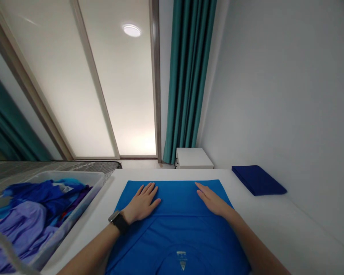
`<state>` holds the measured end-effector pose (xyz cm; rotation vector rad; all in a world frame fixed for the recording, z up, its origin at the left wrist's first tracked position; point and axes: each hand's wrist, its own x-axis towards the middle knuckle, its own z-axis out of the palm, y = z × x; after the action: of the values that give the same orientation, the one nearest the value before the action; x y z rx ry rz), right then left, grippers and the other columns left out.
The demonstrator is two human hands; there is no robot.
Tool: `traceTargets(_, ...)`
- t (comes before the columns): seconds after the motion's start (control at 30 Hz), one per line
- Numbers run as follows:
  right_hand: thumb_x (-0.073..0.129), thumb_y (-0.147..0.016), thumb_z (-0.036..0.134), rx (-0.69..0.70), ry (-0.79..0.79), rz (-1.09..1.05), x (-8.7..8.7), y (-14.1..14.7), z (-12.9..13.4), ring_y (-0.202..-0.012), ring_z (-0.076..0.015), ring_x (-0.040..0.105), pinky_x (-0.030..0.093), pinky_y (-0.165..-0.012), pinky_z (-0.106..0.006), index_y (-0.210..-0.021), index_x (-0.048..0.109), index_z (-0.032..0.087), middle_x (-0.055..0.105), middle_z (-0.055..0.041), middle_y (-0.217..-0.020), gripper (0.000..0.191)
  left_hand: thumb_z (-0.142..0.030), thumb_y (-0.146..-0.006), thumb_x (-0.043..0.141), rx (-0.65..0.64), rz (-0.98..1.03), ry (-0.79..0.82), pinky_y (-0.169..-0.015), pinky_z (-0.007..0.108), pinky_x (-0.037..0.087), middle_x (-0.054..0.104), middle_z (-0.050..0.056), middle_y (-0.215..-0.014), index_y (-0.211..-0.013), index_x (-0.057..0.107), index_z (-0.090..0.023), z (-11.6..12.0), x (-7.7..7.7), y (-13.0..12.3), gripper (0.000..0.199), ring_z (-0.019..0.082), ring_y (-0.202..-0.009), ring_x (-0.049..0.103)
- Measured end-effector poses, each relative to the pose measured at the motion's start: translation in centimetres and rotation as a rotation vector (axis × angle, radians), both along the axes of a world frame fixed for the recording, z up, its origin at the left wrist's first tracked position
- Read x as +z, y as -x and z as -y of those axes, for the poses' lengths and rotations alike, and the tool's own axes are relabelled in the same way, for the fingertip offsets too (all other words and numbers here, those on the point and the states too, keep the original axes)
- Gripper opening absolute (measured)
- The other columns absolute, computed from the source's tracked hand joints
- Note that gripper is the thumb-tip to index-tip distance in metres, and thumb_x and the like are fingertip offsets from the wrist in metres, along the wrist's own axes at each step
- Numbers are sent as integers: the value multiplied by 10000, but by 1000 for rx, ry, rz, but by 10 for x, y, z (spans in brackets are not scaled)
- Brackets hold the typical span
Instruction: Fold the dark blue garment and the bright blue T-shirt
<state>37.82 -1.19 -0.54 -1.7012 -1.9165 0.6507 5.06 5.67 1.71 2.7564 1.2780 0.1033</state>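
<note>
A blue shirt (177, 229) lies on the white table (275, 225), its neckline with a small printed label toward the bottom edge of the view. A straight-edged flap of the fabric covers its far part. My left hand (141, 202) rests flat on the left side of this flap, fingers spread, a dark watch on the wrist. On the right side of the flap lies my right hand (211, 199), its fingers stretched out and pointing up and left. Neither hand grips the cloth.
At the left a clear plastic bin (83, 206) holds blue and purple clothes (28, 217). A folded navy cloth (258, 180) lies at the table's right, near the wall. Beyond the table stands a white cabinet (193, 157) beside a green curtain (189, 76).
</note>
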Motion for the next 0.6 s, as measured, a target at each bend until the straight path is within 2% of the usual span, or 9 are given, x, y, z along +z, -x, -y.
traceTargets(0.13, 279, -921, 696, -56, -22, -306, 11, -18, 3, -1319, -245, 454, 261, -1146, -455, -1421, 468, 241, 548, -89, -1390, 702, -456, -957, 417, -153, 44, -59, -1119, 469, 268, 527, 106, -1396, -1352, 518, -216, 14, 24, -47, 473, 275, -1314, 435)
traceTargets(0.2, 270, -928, 685, -98, -66, -406, 17, -31, 4, -1205, -241, 552, 333, -1094, -449, -1379, 512, 240, 639, -89, -1265, 679, -390, -943, 465, -244, 64, -84, -1020, 426, 376, 605, 91, -1237, -1286, 558, -230, 25, 34, -79, 390, 259, -1168, 528)
traceTargets(0.27, 263, -933, 670, -143, -88, -451, 21, -47, 7, -1053, -235, 620, 394, -1021, -443, -1323, 561, 223, 692, -86, -1138, 664, -340, -938, 483, -331, 73, -95, -929, 395, 421, 629, 76, -1117, -1207, 592, -237, 37, 39, -114, 308, 247, -1064, 558)
traceTargets(0.37, 260, -934, 653, -198, -93, -456, 24, -71, 10, -804, -202, 625, 452, -880, -401, -1204, 637, 182, 718, -71, -942, 661, -269, -941, 481, -468, 100, -82, -878, 351, 424, 638, 50, -1023, -1046, 628, -242, 53, 36, -162, 183, 216, -998, 565)
traceTargets(0.47, 264, -918, 668, -273, -135, -489, 19, -88, 12, -601, -162, 537, 457, -689, -336, -1114, 671, 142, 669, -43, -736, 694, -250, -938, 488, -550, 131, -93, -853, 342, 435, 644, 49, -1001, -1039, 616, -238, 64, 24, -202, 163, 212, -972, 574)
traceTargets(0.6, 272, -885, 710, -454, -225, -471, 6, -104, 11, -541, -161, 488, 411, -574, -305, -1057, 677, 127, 570, -6, -592, 731, -241, -933, 494, -604, 146, -110, -804, 337, 465, 657, 55, -978, -1109, 590, -239, 74, 12, -236, 201, 224, -954, 597)
